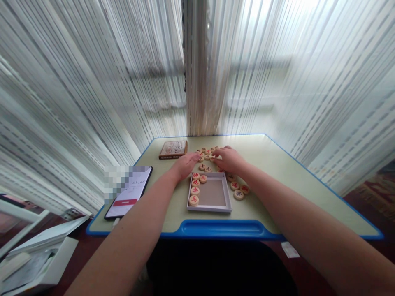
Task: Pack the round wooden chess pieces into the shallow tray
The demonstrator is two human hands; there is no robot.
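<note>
Several round wooden Chinese chess pieces (207, 157) lie in a loose group beyond the box. At the group's left edge is my left hand (186, 164), its fingers stretched out beside a piece. From the right, my right hand (228, 159) reaches over the pieces with fingers apart and slightly bent, hiding some of them. Nearer me, a shallow white box (228, 197) has red-marked pieces (195, 191) in a column along its left side, with one more beside the top of the column. More loose pieces (238, 194) lie right of the box, below my right forearm.
A brown patterned box lid (173, 149) lies at the back left of the blue-edged table (296, 181). On the left, a phone (129, 193) shows a timer. White curtains (92, 74) hang behind the table. An open white box (46, 255) stands low at the left.
</note>
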